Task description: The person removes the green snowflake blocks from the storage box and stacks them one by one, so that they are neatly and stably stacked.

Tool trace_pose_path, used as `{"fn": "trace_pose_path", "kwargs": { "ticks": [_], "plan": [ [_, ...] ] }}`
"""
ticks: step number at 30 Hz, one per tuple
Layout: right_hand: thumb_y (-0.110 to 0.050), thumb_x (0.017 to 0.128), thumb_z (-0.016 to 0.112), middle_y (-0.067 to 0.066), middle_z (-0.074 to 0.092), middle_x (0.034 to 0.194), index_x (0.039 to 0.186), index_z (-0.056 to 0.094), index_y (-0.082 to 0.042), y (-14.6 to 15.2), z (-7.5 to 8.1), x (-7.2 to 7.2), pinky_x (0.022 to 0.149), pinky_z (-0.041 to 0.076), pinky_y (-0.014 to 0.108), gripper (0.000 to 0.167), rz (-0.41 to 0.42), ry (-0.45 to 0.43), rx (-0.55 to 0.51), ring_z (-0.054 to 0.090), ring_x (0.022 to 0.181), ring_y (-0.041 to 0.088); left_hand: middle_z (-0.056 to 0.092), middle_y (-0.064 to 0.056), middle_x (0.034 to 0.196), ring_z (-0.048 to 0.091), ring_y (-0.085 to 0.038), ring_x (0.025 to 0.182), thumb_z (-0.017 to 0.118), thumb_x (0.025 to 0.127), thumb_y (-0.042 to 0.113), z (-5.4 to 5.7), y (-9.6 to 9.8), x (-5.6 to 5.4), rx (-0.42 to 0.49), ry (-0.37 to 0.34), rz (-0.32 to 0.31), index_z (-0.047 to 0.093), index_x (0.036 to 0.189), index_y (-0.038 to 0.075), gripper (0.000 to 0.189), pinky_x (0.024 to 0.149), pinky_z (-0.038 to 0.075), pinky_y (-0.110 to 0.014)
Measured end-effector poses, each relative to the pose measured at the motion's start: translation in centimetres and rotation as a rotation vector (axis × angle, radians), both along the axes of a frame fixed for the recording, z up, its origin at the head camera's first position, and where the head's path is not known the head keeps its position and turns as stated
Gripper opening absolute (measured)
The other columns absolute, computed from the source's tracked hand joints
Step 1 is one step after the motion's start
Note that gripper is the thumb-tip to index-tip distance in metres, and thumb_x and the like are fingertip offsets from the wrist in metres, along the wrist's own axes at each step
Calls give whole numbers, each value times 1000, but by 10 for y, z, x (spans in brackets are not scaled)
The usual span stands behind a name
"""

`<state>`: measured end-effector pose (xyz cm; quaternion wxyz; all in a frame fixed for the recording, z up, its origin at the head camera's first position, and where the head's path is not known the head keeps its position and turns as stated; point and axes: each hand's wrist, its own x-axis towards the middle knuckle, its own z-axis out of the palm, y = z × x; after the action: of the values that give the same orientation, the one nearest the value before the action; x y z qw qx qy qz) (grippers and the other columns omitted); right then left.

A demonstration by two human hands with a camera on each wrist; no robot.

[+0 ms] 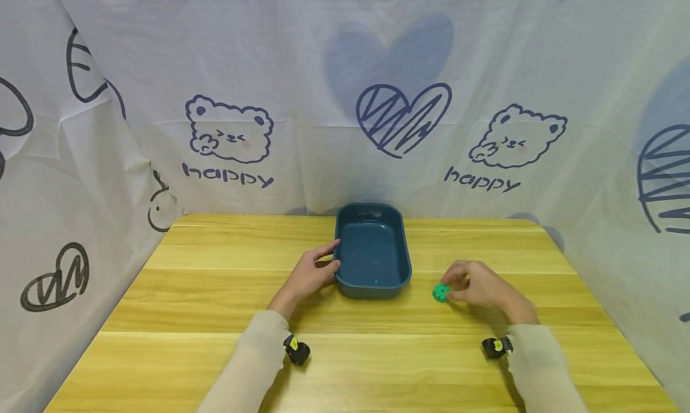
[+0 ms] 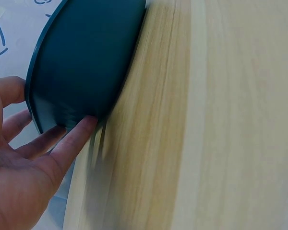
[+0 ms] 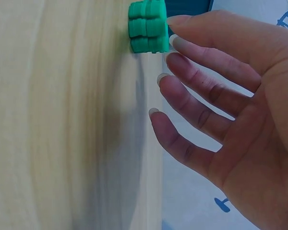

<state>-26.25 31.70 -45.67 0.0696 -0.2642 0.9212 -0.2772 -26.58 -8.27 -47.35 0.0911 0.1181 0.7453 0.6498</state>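
A dark blue rectangular dish with rounded corners stands on the wooden table. My left hand is at its left side, the digits spread and fairly straight. In the left wrist view, fingertips lie against the dish's outer wall, and one digit reaches its rim. Right of the dish lies a small green scalloped round piece. My right hand is just beside it. From the right wrist, one fingertip is right at the upper side of the green piece, while the other fingers stay spread and loosely bent.
The wooden table ends at the back against a white curtain printed with bears and hearts. Curtain also hangs along the left and right sides. Each wrist carries a small black camera, the left camera hanging over the table.
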Motion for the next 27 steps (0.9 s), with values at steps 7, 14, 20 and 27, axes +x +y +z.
{"fn": "trace_pose_path", "kwargs": {
  "ticks": [7, 14, 20, 27],
  "plan": [
    [-15, 87, 82, 0, 73, 103, 103, 78, -11, 0, 1, 0, 78, 59, 25, 16, -27, 31, -12, 61, 85, 9, 42, -22, 160, 56, -43, 137, 59, 103, 10, 2, 1, 0, -10, -10, 15, 43, 158, 12, 57, 99, 61, -43],
    [-12, 92, 76, 2, 74, 105, 105, 78, -8, -4, 2, 1, 74, 57, 22, 14, -87, 76, -48, 59, 84, 7, 39, -27, 161, 55, -47, 136, 56, 104, 7, 5, 1, 0, -28, 2, 2, 39, 159, 6, 57, 101, 60, -45],
    [-10, 94, 73, 3, 74, 105, 106, 79, -7, -6, 9, 2, 74, 57, 23, 13, -107, 110, -56, 59, 85, 8, 39, -26, 161, 55, -47, 137, 54, 106, 8, 6, 1, -1, -42, 0, -11, 38, 160, 7, 56, 102, 59, -47],
    [-9, 97, 68, 7, 75, 106, 109, 78, -4, -5, 16, -5, 72, 57, 22, 16, -116, 144, -37, 61, 85, 11, 36, -22, 164, 49, -47, 142, 48, 110, 19, 7, -3, -3, -54, -5, -23, 36, 162, 16, 53, 104, 57, -53]
  ]
}}
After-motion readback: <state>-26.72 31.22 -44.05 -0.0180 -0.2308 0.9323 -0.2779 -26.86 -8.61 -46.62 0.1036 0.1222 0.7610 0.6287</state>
